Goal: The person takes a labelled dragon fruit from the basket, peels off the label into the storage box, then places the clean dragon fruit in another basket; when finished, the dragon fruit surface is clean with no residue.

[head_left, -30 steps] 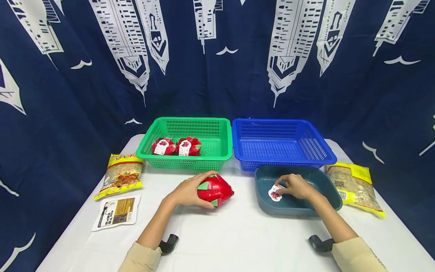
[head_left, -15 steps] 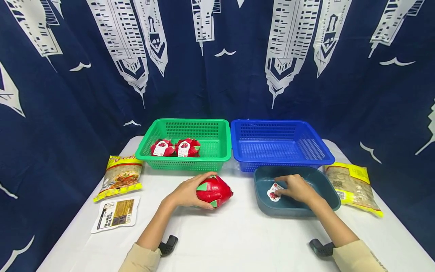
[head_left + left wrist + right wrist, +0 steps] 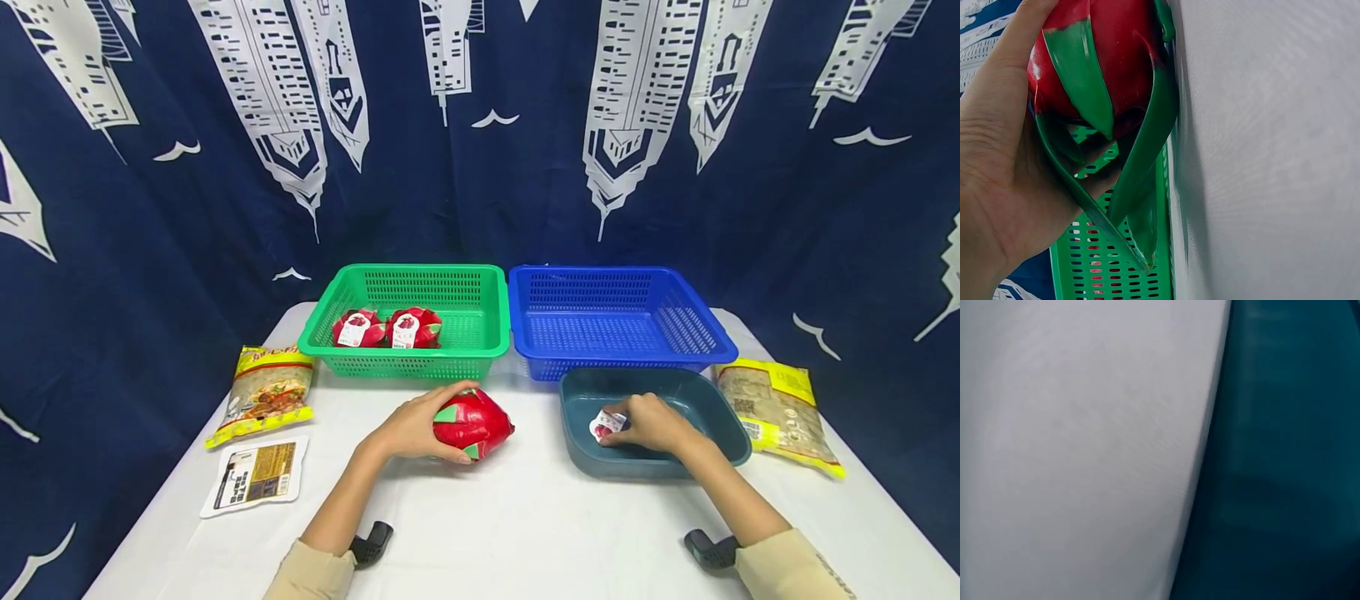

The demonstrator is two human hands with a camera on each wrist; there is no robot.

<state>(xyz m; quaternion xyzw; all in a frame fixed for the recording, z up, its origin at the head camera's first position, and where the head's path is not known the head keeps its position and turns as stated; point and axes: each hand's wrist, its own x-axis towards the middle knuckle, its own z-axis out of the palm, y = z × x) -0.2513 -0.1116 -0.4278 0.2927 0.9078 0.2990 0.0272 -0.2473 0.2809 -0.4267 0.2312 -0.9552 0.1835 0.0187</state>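
Observation:
My left hand (image 3: 416, 427) grips a red dragon fruit (image 3: 480, 423) with green scales, lying on its side over the white table. In the left wrist view, the thumb and palm curve round the dragon fruit (image 3: 1124, 53), whose long green leaf tips point toward the wrist. Inside the dark teal basin (image 3: 577, 454), my right hand (image 3: 654, 423) pinches a white label (image 3: 602, 427) printed with a red fruit, finger and thumb at its edge. The right wrist view shows only white cloth and the basin wall (image 3: 1285, 437); the hand is out of that frame.
A green basket (image 3: 472, 350) holds two labelled dragon fruits (image 3: 415, 327). Beside it stands a blue basket (image 3: 622, 329), close behind the basin. Yellow food bags lie at the left (image 3: 270, 392) and right (image 3: 780, 408). A flat white pouch (image 3: 257, 475) lies at the front left.
My right finger and thumb have closed in on the label, which now sits tilted between them. The left hand stays on the dragon fruit. The head view has shifted slightly.

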